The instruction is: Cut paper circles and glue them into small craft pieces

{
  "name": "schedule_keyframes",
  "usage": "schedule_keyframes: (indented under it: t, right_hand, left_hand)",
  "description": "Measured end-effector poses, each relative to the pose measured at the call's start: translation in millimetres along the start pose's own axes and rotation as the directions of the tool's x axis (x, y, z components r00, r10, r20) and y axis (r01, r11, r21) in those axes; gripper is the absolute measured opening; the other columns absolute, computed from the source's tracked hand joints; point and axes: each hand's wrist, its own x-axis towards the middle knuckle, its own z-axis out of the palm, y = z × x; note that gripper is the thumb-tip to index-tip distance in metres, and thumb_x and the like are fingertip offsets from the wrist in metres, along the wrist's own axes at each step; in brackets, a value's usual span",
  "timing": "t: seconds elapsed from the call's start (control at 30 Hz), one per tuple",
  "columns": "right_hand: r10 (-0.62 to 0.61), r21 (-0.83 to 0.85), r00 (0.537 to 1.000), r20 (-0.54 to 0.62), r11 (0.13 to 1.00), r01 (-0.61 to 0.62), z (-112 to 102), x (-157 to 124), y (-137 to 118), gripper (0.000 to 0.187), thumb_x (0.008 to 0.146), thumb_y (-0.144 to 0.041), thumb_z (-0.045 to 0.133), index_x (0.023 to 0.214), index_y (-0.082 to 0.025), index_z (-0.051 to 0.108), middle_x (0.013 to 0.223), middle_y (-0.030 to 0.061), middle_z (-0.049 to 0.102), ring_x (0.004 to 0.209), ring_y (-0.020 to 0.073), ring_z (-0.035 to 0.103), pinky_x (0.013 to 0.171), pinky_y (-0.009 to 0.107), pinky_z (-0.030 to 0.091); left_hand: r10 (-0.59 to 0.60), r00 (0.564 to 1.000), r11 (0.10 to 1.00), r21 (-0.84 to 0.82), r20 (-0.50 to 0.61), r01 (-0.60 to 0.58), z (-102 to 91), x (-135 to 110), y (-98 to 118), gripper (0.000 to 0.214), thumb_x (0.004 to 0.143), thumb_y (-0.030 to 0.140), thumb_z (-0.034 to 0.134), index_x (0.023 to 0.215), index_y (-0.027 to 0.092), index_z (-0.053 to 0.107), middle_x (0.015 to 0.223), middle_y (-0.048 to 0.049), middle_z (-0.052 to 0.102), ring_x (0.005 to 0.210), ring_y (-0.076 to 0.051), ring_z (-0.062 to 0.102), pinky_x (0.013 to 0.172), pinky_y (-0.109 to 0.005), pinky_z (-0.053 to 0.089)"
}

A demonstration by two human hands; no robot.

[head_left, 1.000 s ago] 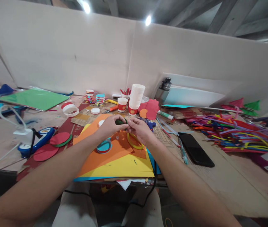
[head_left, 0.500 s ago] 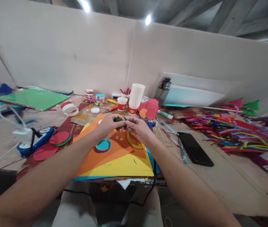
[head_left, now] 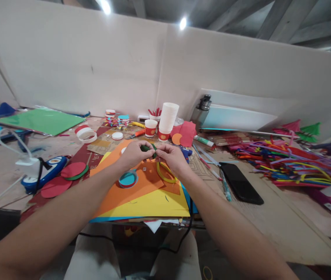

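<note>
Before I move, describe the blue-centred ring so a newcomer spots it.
Find the yellow sheet, front and middle, then the orange paper on it. The ring lies there, pictured just below the left hand. Its blue centre sets it apart from the yellow loop.

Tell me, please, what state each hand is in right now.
Left hand: closed, holding a small dark green piece.
Right hand: closed, fingertips pinched at the right end of the same dark green piece.
</note>
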Motion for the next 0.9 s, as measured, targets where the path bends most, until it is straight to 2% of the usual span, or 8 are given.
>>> schedule_keyframes:
  t: [0.13, 0.27, 0.33, 0.43, 0.53, 0.6, 0.73, 0.9]
  right_hand:
    - [-0.104, -0.117, 0.993, -0.06, 0.989, 0.096, -0.3, -0.2, 3.2, 0.018, 0.065, -0.032, 0.075, 0.069, -0.019, 0.063, 0.064, -0.0015, 0.063, 0.059, 0.0113, 0.057, 0.061, 0.027, 0.047]
    - [-0.201, -0.159, 0.974, -0.109, 0.97, 0.182, 1.6, -2.0, 2.3, 0.015, 0.07, -0.031, 0.073, 0.073, -0.021, 0.062, 0.071, 0.0003, 0.065, 0.068, 0.0159, 0.063, 0.071, 0.033, 0.053]
    - [-0.182, -0.082, 0.977, -0.109, 0.981, 0.174, 2.8, -2.7, 0.3, 0.019, 0.068, -0.032, 0.075, 0.072, -0.021, 0.061, 0.072, -0.0005, 0.065, 0.069, 0.0158, 0.064, 0.074, 0.035, 0.055]
    - [-0.085, 0.088, 0.991, -0.099, 0.992, 0.094, 3.1, -3.8, -4.0, 0.028, 0.062, -0.034, 0.08, 0.072, -0.021, 0.058, 0.071, -0.0031, 0.062, 0.065, 0.0129, 0.063, 0.076, 0.034, 0.056]
    - [-0.016, 0.195, 0.998, -0.068, 0.98, 0.029, 1.9, -5.1, -8.3, 0.032, 0.059, -0.034, 0.083, 0.073, -0.02, 0.058, 0.074, -0.0033, 0.063, 0.064, 0.0105, 0.062, 0.073, 0.031, 0.055]
    - [0.0, 0.23, 0.999, -0.047, 0.973, 0.011, 1.4, -5.4, -9.9, 0.034, 0.06, -0.037, 0.083, 0.076, -0.02, 0.058, 0.073, -0.0028, 0.063, 0.064, 0.0103, 0.061, 0.069, 0.029, 0.055]
    - [0.001, 0.193, 0.999, -0.04, 0.981, 0.007, 2.5, -4.6, -8.5, 0.039, 0.064, -0.048, 0.08, 0.083, -0.02, 0.061, 0.077, -0.0024, 0.064, 0.065, 0.0099, 0.06, 0.064, 0.027, 0.054]
    - [-0.004, 0.079, 0.996, -0.09, 0.997, 0.011, 0.9, -3.2, -3.5, 0.035, 0.058, -0.039, 0.084, 0.079, -0.018, 0.064, 0.071, -0.0034, 0.064, 0.061, 0.0081, 0.058, 0.061, 0.023, 0.05]
  left_hand:
    - [0.066, 0.996, 0.997, 0.041, -0.064, -0.063, 2.6, -2.0, 1.6, 0.017, 0.074, 0.033, 0.069, 0.075, 0.016, 0.067, 0.069, -0.0018, 0.068, 0.057, -0.012, 0.06, 0.057, -0.023, 0.047]
    - [-0.043, 0.992, 0.98, -0.198, -0.12, 0.019, 2.5, 0.2, 1.3, 0.028, 0.073, 0.041, 0.072, 0.081, 0.015, 0.065, 0.072, -0.0035, 0.068, 0.06, -0.013, 0.061, 0.059, -0.025, 0.051]
    - [-0.106, 0.984, 0.953, -0.297, -0.145, 0.059, 2.0, 3.1, -1.7, 0.034, 0.07, 0.042, 0.076, 0.088, 0.014, 0.065, 0.077, -0.0039, 0.068, 0.062, -0.012, 0.061, 0.058, -0.026, 0.052]
    - [-0.154, 0.984, 0.893, -0.44, -0.09, 0.1, 1.2, 6.6, -5.3, 0.041, 0.068, 0.042, 0.079, 0.095, 0.013, 0.066, 0.081, -0.0041, 0.068, 0.063, -0.011, 0.061, 0.055, -0.025, 0.051]
    - [-0.174, 0.984, 0.838, -0.53, -0.03, 0.132, 0.3, 7.0, -4.9, 0.039, 0.064, 0.039, 0.081, 0.088, 0.013, 0.065, 0.074, -0.003, 0.066, 0.058, -0.011, 0.059, 0.046, -0.022, 0.046]
    - [-0.175, 0.983, 0.836, -0.535, -0.051, 0.121, -0.3, 6.4, -4.2, 0.038, 0.063, 0.037, 0.082, 0.085, 0.014, 0.063, 0.07, -0.002, 0.065, 0.056, -0.012, 0.06, 0.043, -0.02, 0.043]
    - [-0.15, 0.982, 0.883, -0.463, -0.119, 0.078, -0.1, 5.6, -5.7, 0.036, 0.064, 0.036, 0.082, 0.084, 0.015, 0.06, 0.068, -0.0012, 0.066, 0.055, -0.013, 0.062, 0.044, -0.021, 0.045]
    - [-0.147, 0.986, 0.87, -0.485, -0.075, 0.093, -0.3, 5.4, -5.1, 0.035, 0.065, 0.037, 0.082, 0.083, 0.015, 0.061, 0.069, -0.0018, 0.066, 0.056, -0.014, 0.064, 0.044, -0.022, 0.046]
